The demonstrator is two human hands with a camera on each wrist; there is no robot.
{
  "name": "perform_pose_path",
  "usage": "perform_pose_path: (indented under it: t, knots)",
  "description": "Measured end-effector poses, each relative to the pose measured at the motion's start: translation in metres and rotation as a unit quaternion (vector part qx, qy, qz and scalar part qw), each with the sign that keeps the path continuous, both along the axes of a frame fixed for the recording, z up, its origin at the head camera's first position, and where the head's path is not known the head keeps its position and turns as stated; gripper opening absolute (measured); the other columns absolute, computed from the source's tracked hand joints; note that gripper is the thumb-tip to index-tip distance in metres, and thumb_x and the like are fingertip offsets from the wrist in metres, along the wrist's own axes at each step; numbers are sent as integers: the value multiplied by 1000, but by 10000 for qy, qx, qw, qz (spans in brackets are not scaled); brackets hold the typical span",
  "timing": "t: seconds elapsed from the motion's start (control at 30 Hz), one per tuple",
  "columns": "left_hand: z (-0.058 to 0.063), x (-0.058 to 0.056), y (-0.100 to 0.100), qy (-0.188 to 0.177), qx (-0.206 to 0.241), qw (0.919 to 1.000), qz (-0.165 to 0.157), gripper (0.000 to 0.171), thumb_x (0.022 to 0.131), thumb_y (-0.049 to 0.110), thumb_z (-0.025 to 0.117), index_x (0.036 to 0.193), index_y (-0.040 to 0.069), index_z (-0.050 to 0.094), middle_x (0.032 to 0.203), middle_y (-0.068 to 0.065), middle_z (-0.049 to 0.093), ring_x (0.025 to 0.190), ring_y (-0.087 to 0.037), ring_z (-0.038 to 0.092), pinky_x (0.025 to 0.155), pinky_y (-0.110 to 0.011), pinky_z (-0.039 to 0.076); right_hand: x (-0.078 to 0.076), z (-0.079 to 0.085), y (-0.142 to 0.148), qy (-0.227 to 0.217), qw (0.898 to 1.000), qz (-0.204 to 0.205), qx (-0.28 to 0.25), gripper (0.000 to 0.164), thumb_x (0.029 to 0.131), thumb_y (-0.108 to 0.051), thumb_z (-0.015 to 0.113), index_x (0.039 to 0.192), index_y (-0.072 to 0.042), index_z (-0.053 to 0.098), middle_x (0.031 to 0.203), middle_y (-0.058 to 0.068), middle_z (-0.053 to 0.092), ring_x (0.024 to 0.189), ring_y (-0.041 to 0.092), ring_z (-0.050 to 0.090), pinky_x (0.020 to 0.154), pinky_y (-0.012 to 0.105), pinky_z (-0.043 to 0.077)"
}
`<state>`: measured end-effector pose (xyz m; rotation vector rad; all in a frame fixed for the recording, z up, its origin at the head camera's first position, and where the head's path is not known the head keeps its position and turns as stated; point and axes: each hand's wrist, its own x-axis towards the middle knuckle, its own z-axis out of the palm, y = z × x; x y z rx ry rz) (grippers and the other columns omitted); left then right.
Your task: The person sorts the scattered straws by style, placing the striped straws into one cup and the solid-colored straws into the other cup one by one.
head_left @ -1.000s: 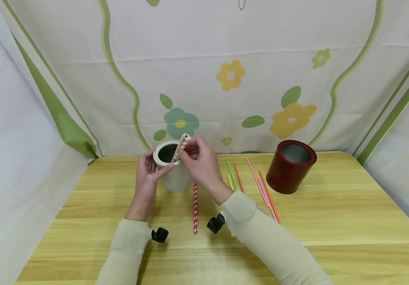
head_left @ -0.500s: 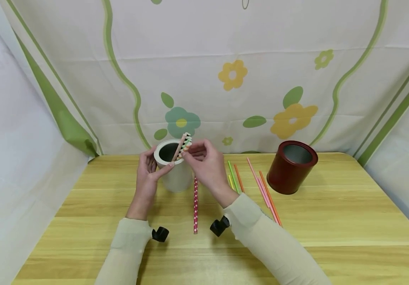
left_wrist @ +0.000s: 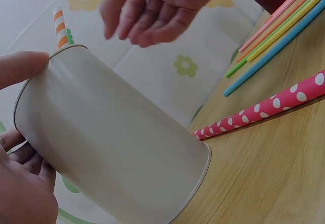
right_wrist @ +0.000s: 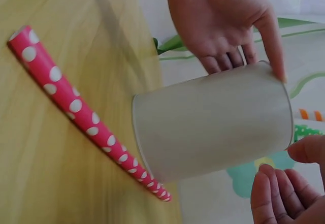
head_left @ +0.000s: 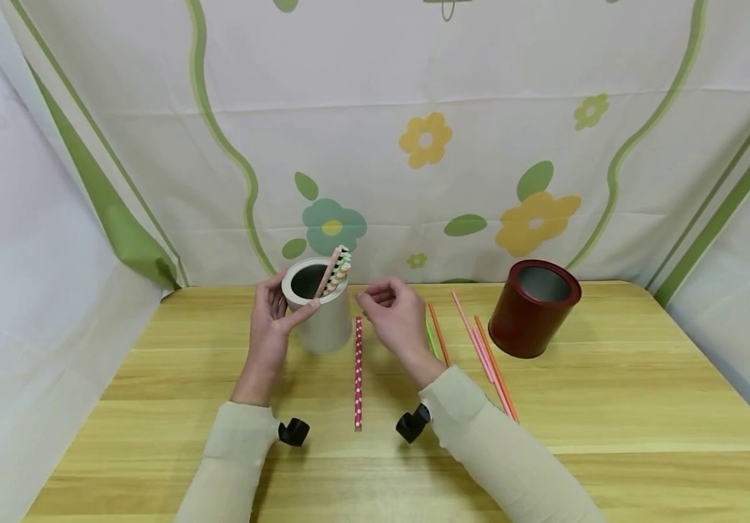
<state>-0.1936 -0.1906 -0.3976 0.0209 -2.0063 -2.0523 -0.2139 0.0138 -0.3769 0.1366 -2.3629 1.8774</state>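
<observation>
My left hand [head_left: 268, 323] grips the white can [head_left: 324, 328] from its left side, thumb at the rim and fingers around the back. Several patterned paper straws [head_left: 336, 273] stand in the can, leaning right against its rim; an orange-striped straw [left_wrist: 60, 28] and a green one show above the rim in the left wrist view. My right hand [head_left: 393, 314] is just right of the can, its fingers loosely curled with nothing between them. A pink paper straw with white dots [head_left: 358, 374] lies on the table in front of the can, between the two hands.
A dark red can [head_left: 531, 319] stands at the right, with its top uncovered. Between it and my right hand lie several thin coloured straws, among them orange [head_left: 438, 330], pink [head_left: 484, 356] and blue [left_wrist: 274, 54]. A floral curtain [head_left: 361, 145] hangs behind the table.
My right hand has let go of the paper straws at the can's rim and moved right and down. The straws now lean in the can. My left hand has kept its grip.
</observation>
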Motion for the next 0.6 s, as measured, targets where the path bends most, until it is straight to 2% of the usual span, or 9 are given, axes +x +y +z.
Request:
perform_pose_path:
  t: [0.23, 0.37, 0.6]
  knots:
    - [0, -1, 0, 13, -18, 10000, 6, 82, 96, 6, 79, 163, 9, 31, 168, -6, 40, 163, -16, 31, 139, -33, 20, -5, -18, 3, -611, 9975, 51, 348, 16, 96, -23, 80, 104, -10, 74, 97, 7, 74, 81, 17, 72, 69, 27, 61]
    - [0, -1, 0, 2, -18, 10000, 15, 82, 96, 6, 78, 163, 9, 30, 169, -6, 39, 163, -16, 31, 139, -33, 19, -7, -28, 4, -792, 9944, 180, 670, 18, 94, -22, 82, 103, -9, 75, 95, 7, 75, 80, 18, 71, 67, 26, 58]
    - [-2, -2, 1, 14, -4, 10000, 25, 83, 96, 6, 78, 163, 8, 30, 169, -7, 40, 163, -17, 31, 139, -34, 20, -12, -42, 3, -1283, 9808, 575, 1355, 24, 91, -23, 87, 101, -8, 71, 91, 7, 74, 73, 17, 67, 59, 25, 54]
